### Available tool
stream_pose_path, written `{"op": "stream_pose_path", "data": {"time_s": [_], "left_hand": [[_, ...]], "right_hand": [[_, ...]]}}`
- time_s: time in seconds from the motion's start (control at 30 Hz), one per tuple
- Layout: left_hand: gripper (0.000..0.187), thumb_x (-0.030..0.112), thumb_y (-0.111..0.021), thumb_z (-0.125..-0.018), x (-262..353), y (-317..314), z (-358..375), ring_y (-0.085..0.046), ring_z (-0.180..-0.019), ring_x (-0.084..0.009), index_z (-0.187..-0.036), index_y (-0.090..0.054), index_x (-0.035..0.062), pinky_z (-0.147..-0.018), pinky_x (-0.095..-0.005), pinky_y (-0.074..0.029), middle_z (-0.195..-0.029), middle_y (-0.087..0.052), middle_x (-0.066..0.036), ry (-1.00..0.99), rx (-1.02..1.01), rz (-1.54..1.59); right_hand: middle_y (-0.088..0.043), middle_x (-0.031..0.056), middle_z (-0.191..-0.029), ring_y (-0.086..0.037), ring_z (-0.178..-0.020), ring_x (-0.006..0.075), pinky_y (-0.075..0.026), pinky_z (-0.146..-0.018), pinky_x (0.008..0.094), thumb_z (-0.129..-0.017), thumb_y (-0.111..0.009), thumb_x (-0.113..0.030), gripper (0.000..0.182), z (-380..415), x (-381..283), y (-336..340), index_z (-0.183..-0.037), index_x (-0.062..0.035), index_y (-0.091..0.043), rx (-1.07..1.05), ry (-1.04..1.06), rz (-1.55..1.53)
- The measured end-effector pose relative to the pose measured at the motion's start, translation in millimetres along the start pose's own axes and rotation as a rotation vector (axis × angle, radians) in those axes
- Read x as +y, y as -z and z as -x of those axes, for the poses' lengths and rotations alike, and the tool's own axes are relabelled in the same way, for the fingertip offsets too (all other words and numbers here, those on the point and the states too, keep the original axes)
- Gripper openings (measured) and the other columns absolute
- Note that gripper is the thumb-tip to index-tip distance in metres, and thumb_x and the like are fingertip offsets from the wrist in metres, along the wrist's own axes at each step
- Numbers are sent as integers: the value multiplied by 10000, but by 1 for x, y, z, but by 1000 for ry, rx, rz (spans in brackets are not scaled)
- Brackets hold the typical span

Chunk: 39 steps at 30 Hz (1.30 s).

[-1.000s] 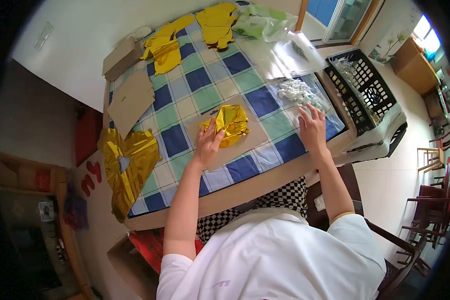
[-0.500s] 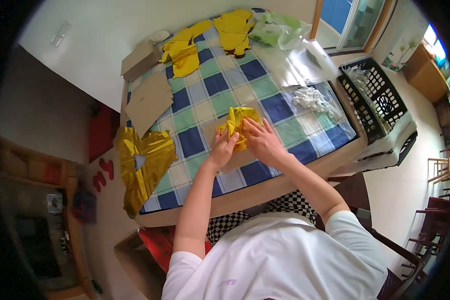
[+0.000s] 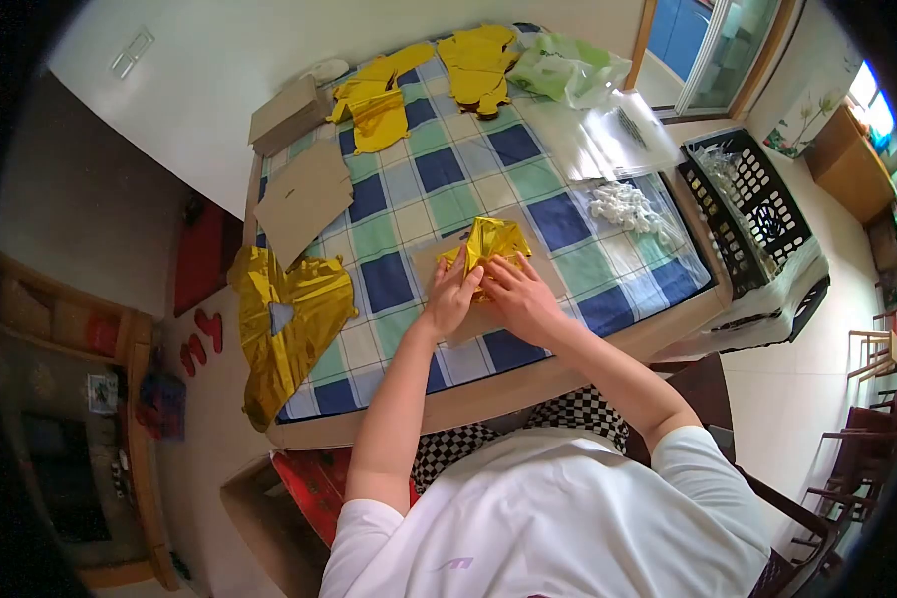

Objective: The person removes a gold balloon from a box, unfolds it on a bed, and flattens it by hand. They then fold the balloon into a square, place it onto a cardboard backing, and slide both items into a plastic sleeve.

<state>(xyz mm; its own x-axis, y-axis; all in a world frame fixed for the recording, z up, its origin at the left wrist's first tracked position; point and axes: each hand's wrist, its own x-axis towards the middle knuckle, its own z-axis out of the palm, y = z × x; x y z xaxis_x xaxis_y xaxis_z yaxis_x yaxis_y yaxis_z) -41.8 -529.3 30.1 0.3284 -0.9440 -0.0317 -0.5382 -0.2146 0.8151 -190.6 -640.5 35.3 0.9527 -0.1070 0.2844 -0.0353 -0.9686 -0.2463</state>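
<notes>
A crumpled, partly folded gold foil balloon [image 3: 498, 237] lies on a piece of brown cardboard [image 3: 436, 257] on the checked bed cover. My left hand [image 3: 451, 297] grips its near left side, thumb pointing inward. My right hand [image 3: 524, 302] presses on the near right side, fingers bent onto the foil and close to the left thumb. Both palms hide the balloon's near part. To the left, a flat gold foil balloon [image 3: 314, 289] with a hole in it hangs over the bed's edge.
More flat gold balloons [image 3: 379, 115] lie at the back, beside a cardboard stack [image 3: 287, 118] and a loose cardboard sheet [image 3: 304, 199]. On the right are clear plastic sleeves [image 3: 623, 135], a white tangled bundle [image 3: 628, 209], a green-white bag [image 3: 568, 70] and a black crate [image 3: 757, 189].
My right hand has shifted down and closer to my left hand. More of the foil now stands out beyond my fingertips, and the camera view has tilted slightly.
</notes>
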Motion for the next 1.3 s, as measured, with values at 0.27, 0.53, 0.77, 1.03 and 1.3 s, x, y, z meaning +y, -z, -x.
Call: {"op": "stream_pose_path", "data": {"time_s": [0.27,0.53,0.77,1.03,1.3], "left_hand": [[589,442,-252,-985,8,1,2,-126,-1442,-273,-1444,-325,80,-1139,-469,-4,-1512,-273,-163,0,5,4],[550,417,-258,-990,-6,-3,-2,-130,-1441,-276,-1444,-336,116,-1138,-467,-6,-1511,-275,-163,-14,15,-29],[553,409,-262,-992,-8,-5,0,-137,-1439,-275,-1443,-330,97,-1140,-469,-27,-1515,-265,-166,9,35,-39],[546,397,-279,-992,0,0,1,-142,-1439,-268,-1442,-333,92,-1141,-465,-25,-1513,-269,-163,-3,13,-33],[551,406,-274,-991,1,0,1,-126,-1442,-268,-1450,-319,103,-1145,-460,-6,-1519,-254,-164,1,20,-14]], "right_hand": [[-425,107,-1393,-346,-1341,246,-212,-1132,474,-896,-555,-250,448,30,-9,11,-1277,-17,-515,44,-73,73],[-447,86,-1382,-333,-1356,238,-181,-1140,488,-875,-571,-207,438,3,1,-4,-1271,-27,-518,35,-90,44],[-437,110,-1378,-334,-1349,246,-185,-1134,497,-882,-552,-235,461,23,-12,17,-1288,-21,-505,126,-96,31],[-450,134,-1371,-351,-1343,261,-190,-1131,496,-879,-547,-206,483,14,-12,-1,-1315,-13,-466,82,-105,36],[-476,125,-1335,-348,-1338,264,-202,-1124,506,-824,-583,-196,407,-1,0,-13,-1199,-43,-539,115,-80,53]]}}
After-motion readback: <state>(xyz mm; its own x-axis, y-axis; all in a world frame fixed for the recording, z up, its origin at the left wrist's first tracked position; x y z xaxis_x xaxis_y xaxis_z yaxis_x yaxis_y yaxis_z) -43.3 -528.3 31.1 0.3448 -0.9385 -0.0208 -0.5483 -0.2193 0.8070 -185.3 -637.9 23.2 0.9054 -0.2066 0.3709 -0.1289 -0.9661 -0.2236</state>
